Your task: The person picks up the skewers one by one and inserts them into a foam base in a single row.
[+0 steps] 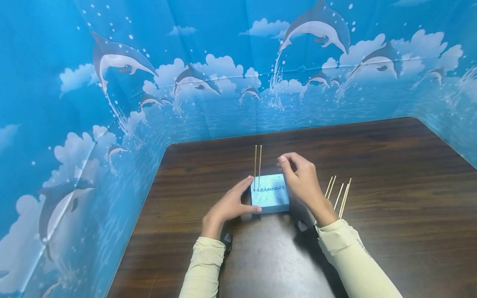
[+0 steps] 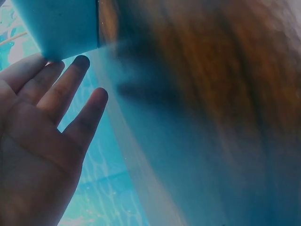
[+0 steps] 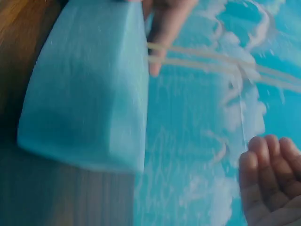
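The left hand (image 1: pixel 229 205) rests relaxed fingers against the foam block (image 1: pixel 270 198); the right hand (image 1: pixel 303 180) hovers above it, fingers curled and holding nothing. A careless brush could tip the two upright sticks (image 1: pixel 257 165) just beside the left fingertips.

A small screened-off recording booth or test station is showing here, not a lived-in room. A blue backdrop (image 1: pixel 223 82) printed with leaping dolphins, clouds and sea spray is wrapping around three sides of a dark wood-grain worktop (image 1: pixel 372 165), its creases showing that it is thin sheet hung as a screen. The sheet is closing off everything behind it. On the worktop only a small blue foam block (image 1: pixel 270 196) and a few thin wooden sticks (image 1: pixel 340 194) are lying.
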A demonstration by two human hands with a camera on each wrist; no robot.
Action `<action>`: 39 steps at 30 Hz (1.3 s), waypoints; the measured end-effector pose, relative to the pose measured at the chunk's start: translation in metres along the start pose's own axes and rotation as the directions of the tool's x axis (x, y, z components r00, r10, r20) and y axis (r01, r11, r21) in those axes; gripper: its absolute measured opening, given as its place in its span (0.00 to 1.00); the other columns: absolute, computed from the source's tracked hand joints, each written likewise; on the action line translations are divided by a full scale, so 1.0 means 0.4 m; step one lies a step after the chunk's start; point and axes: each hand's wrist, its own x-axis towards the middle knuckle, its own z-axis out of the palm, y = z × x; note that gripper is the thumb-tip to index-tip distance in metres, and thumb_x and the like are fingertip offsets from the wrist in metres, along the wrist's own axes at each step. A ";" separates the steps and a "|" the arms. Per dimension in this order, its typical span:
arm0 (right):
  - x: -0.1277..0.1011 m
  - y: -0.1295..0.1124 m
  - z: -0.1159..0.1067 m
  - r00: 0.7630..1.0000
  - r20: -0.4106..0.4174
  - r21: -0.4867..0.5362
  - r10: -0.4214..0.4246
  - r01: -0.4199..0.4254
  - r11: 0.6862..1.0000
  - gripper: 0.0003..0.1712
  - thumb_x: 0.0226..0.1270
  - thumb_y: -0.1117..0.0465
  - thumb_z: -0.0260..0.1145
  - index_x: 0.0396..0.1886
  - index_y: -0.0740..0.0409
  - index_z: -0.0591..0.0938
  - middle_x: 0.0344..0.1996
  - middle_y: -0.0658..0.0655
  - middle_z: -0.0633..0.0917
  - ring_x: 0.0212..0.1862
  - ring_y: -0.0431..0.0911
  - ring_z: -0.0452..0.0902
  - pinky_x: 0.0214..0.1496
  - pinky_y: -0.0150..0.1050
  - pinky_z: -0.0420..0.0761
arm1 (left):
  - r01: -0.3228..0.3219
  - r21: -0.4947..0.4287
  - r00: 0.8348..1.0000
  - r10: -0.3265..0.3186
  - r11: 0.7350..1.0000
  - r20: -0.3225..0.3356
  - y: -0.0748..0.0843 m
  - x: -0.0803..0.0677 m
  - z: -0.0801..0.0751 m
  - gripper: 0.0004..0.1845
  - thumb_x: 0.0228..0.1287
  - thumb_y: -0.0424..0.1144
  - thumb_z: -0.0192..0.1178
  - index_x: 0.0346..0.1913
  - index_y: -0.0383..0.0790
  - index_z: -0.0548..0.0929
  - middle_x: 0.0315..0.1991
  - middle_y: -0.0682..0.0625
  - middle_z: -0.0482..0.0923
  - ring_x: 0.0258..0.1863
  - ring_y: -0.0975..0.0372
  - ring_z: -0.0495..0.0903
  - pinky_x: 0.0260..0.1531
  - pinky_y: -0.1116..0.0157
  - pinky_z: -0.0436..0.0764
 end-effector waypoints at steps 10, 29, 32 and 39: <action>-0.052 0.103 -0.171 0.944 -0.106 -0.034 0.312 -0.317 0.948 0.21 0.78 0.55 0.53 0.44 0.70 0.83 0.36 0.66 0.88 0.32 0.32 0.82 0.36 0.21 0.81 | 0.001 0.004 1.000 -0.001 1.000 -0.003 -0.005 -0.001 0.003 0.55 0.52 0.56 0.75 0.79 0.51 0.54 0.80 0.53 0.49 0.78 0.56 0.49 0.74 0.49 0.56; -0.153 0.274 -0.256 0.926 -0.134 -0.356 0.352 -0.376 0.856 0.16 0.70 0.58 0.57 0.38 0.69 0.82 0.33 0.68 0.83 0.38 0.60 0.77 0.41 0.50 0.72 | -0.004 -0.003 1.000 0.004 1.000 -0.005 -0.018 0.003 0.009 0.56 0.52 0.57 0.74 0.79 0.56 0.52 0.80 0.56 0.47 0.78 0.58 0.49 0.74 0.49 0.56; -0.162 0.289 -0.256 0.944 -0.126 -0.414 0.306 -0.330 0.848 0.14 0.67 0.61 0.59 0.35 0.71 0.81 0.35 0.70 0.81 0.41 0.63 0.73 0.46 0.56 0.69 | -0.005 -0.001 1.000 0.005 1.000 -0.005 -0.019 0.004 0.009 0.56 0.52 0.57 0.74 0.79 0.56 0.52 0.80 0.57 0.47 0.78 0.59 0.49 0.74 0.49 0.55; -0.170 0.303 -0.269 0.929 -0.064 -0.590 0.364 -0.329 0.737 0.19 0.64 0.50 0.65 0.27 0.63 0.78 0.32 0.66 0.79 0.39 0.65 0.72 0.38 0.58 0.69 | -0.004 0.009 1.000 0.004 1.000 -0.003 -0.018 0.006 0.010 0.56 0.52 0.58 0.73 0.79 0.56 0.52 0.80 0.57 0.47 0.78 0.59 0.48 0.74 0.49 0.55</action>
